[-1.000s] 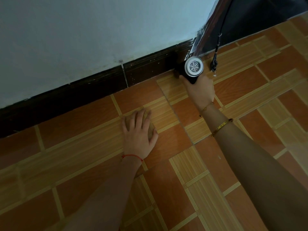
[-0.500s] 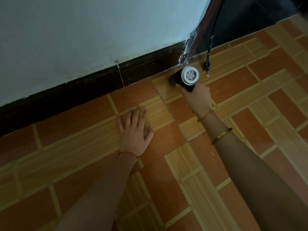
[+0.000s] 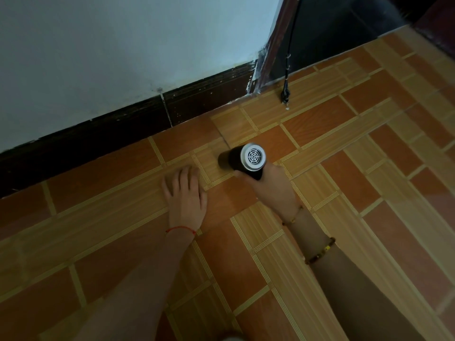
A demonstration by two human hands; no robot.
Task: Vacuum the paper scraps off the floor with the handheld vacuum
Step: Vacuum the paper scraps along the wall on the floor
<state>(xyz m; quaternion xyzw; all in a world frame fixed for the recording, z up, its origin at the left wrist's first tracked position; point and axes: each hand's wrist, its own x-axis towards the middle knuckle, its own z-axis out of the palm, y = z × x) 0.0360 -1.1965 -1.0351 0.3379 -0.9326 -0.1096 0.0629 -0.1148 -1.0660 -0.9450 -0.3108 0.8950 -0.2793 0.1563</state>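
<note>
Floor [image 3: 369, 193]: glazed tile in a brick-like pattern, rust-orange rectangles alternating with pale tan panels printed with fine parallel lines like wood grain. Surface smooth, slight sheen. Lighting dim.

Wall [image 3: 123, 57]: plain, pale blue-white, matte, with a small dark smudge low down. Along its base runs a dark brown skirting [image 3: 209, 94], ribbed horizontally, flecked with white paint chips, split by one vertical joint. At the wall's right end stands a reddish-brown door frame [image 3: 275, 45]; beyond it the space is dark. A thin black cord [image 3: 286, 70] hangs beside the frame, its frayed end reaching the floor tiles.

Handheld vacuum [image 3: 242, 159]: short black cylinder lying low over the floor near the skirting, nozzle end pointing left toward the wall. Rear cap is silver-white, round, with a concentric spoke-and-ring grille facing the camera.

Right hand [image 3: 273, 185]: grasping the vacuum's handle from below, fingers wrapped around it. Two beaded bracelets on that wrist and forearm.

Left hand [image 3: 186, 195]: released, palm down flat on a tan tile, fingers straight and together, just left of the vacuum's nozzle end. Red string on the wrist.

Paper scraps: none I can make out on the tiles.
</note>
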